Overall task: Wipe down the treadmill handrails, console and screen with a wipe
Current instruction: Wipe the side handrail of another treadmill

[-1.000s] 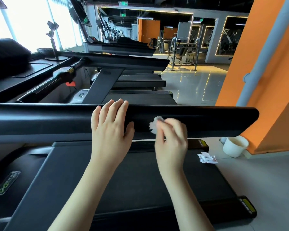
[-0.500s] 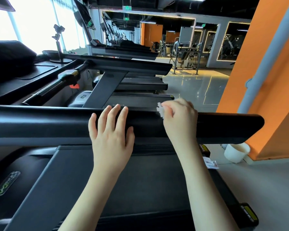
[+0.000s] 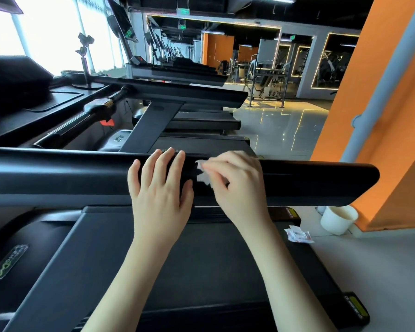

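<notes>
Since half a second ago the right hand has slid left along the handrail and down from its top edge onto the near face, so it now sits just beside the left hand, which has stayed where it was. The right hand's fingers are curled and pinch a small, crumpled white wipe, pressing it against the black handrail near the middle of its length, well apart from the rounded right end. The wipe shows only as a ragged patch past the fingertips, between the two hands. The left hand is released: its fingers lie straight and flat over the top of the handrail, the thumb spread along the near face, and it holds nothing. Both bare forearms reach up from the bottom edge of the view over the dark treadmill deck. By the right edge of the deck, a small torn white packet lies where the deck meets the grey floor. Just beyond it a white cup stands on the floor under the right end of the handrail, close to the foot of the orange wall. A second treadmill stands beyond the handrail, and further machines line up behind it.
</notes>
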Action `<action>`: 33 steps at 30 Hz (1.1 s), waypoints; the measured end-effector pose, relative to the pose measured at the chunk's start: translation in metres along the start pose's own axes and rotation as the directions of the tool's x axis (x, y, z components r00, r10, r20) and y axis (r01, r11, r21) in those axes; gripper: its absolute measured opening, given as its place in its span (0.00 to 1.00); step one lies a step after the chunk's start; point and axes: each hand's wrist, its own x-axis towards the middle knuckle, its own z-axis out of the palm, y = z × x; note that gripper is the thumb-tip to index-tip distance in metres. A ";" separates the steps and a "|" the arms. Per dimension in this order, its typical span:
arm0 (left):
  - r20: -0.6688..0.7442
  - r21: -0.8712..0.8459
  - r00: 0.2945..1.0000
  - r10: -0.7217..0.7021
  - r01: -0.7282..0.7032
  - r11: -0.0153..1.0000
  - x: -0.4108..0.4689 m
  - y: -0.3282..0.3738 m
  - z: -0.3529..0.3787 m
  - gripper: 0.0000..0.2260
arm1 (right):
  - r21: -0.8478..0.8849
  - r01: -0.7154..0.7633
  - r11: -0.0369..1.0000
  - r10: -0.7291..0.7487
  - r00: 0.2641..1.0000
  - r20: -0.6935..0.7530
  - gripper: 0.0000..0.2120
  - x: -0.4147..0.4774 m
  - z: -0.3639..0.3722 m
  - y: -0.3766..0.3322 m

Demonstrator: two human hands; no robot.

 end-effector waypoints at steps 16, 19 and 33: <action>-0.001 0.008 1.000 -0.026 0.026 1.000 -0.002 -0.011 -0.004 0.22 | -0.174 -0.252 0.952 0.167 0.905 -0.392 0.09 -0.047 0.004 0.009; -0.011 0.003 0.999 -0.038 0.038 0.999 -0.003 -0.009 -0.003 0.22 | -0.158 -0.244 0.957 0.180 0.924 -0.338 0.06 -0.062 0.019 -0.007; 0.000 0.016 1.000 -0.016 0.016 1.000 -0.003 -0.012 -0.004 0.22 | -0.121 -0.171 0.978 0.120 0.931 -0.344 0.02 -0.067 0.036 -0.017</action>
